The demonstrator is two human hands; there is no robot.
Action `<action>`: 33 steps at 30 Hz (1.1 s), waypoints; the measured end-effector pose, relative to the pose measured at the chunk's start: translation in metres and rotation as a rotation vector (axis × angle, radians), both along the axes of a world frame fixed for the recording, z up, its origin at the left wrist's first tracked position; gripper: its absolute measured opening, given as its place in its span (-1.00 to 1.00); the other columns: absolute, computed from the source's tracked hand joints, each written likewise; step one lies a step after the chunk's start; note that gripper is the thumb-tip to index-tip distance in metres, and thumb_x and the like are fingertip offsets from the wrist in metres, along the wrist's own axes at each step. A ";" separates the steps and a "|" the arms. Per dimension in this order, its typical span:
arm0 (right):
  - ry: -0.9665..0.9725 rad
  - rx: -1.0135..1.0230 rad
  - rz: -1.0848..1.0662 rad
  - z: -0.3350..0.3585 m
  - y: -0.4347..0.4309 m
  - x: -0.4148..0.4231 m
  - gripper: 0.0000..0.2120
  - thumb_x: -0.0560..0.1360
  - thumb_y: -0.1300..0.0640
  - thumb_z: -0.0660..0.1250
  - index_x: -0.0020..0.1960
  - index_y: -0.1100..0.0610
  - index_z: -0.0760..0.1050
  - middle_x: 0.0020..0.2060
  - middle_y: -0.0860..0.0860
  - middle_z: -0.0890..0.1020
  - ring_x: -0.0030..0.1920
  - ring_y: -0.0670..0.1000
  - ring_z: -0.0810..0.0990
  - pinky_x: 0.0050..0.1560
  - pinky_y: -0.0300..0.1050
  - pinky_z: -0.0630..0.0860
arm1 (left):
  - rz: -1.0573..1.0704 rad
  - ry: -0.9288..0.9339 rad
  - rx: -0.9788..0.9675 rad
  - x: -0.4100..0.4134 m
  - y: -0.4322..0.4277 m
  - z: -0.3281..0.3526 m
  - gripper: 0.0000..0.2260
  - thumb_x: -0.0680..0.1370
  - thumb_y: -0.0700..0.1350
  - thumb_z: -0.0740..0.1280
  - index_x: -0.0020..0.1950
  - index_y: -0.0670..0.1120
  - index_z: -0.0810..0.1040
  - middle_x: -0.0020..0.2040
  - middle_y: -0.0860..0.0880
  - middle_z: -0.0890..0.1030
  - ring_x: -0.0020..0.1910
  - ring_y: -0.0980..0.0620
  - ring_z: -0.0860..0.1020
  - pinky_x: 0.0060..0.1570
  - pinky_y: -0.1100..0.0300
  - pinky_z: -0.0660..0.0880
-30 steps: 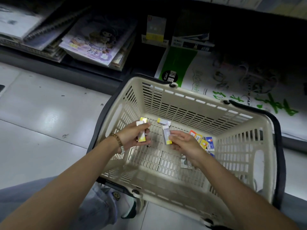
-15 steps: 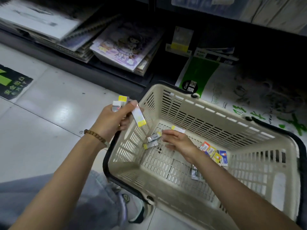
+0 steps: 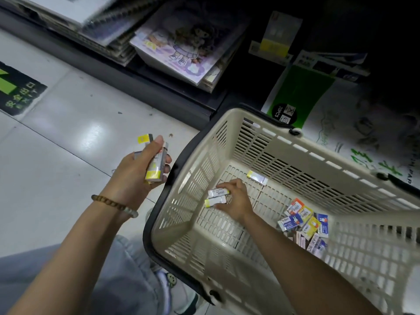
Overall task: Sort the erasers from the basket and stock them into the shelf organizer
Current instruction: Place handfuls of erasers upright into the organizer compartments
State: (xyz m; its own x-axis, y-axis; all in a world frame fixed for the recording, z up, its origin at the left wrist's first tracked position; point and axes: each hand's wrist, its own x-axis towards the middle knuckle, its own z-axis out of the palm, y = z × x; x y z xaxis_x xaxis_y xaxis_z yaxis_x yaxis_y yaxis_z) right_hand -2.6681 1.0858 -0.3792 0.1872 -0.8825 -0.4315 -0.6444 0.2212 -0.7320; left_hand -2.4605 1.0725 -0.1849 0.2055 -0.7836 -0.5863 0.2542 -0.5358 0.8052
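Note:
A beige plastic basket (image 3: pixel 295 146) stands on the floor in front of a low shelf. My left hand (image 3: pixel 138 171) is outside the basket's left rim and grips a bunch of yellow-and-white erasers (image 3: pixel 155 164). My right hand (image 3: pixel 234 198) is down on the basket floor, its fingers curled on two yellow-and-white erasers (image 3: pixel 216 197). One more yellow-and-white eraser (image 3: pixel 256 177) lies loose just beyond that hand. A heap of small colourful eraser packs (image 3: pixel 304 223) sits in the basket's right part. The shelf organizer is out of view.
The dark bottom shelf holds spiral notebooks (image 3: pixel 109 26), a purple cartoon sketchbook (image 3: pixel 181 48) and a green-and-white paper pack (image 3: pixel 302 94). A dark floor sticker (image 3: pixel 16 92) lies at the left. My knee and shoe (image 3: pixel 172 289) are beside the basket's near corner.
My left hand gathered its erasers closer together beside the basket rim. My right hand closed on the two erasers on the basket floor. The camera shifted a little.

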 end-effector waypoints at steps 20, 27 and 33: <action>-0.408 0.172 -0.462 0.135 -0.004 -0.062 -0.81 0.56 0.23 0.26 0.13 0.24 0.54 -0.10 0.12 0.64 -0.20 0.04 0.56 -0.24 -0.18 0.52 | -0.276 0.430 0.200 -0.086 0.006 -0.025 -0.50 0.34 0.22 0.29 -0.03 -0.20 0.61 -0.14 -0.13 0.68 -0.18 -0.04 0.67 -0.30 0.09 0.62; -0.458 0.262 -0.105 0.185 0.005 -0.055 -0.74 0.56 0.29 0.23 0.25 0.23 0.44 0.08 0.06 0.58 0.02 0.06 0.62 -0.06 -0.34 0.56 | -0.408 0.462 0.171 -0.128 0.006 -0.054 -0.59 0.38 0.17 0.32 -0.04 -0.16 0.62 -0.24 -0.08 0.67 -0.32 0.03 0.64 -0.36 0.20 0.59; -0.580 0.305 -0.486 0.129 -0.001 -0.098 -0.80 0.59 0.21 0.19 0.13 0.16 0.55 0.10 0.09 0.63 -0.02 -0.05 0.66 -0.14 -0.26 0.60 | -0.214 0.346 0.280 -0.116 -0.011 -0.078 -0.77 0.49 -0.06 0.37 0.06 -0.17 0.55 -0.30 -0.01 0.66 -0.34 0.12 0.64 -0.41 0.28 0.56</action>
State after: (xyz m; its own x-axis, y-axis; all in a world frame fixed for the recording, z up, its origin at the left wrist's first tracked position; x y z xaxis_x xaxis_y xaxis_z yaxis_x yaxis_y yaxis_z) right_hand -2.7664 1.0846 -0.2505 0.0805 -0.7821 -0.6180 0.0376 0.6219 -0.7822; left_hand -2.5767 1.0613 -0.2624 -0.1871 -0.5897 -0.7856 0.3422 -0.7888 0.5106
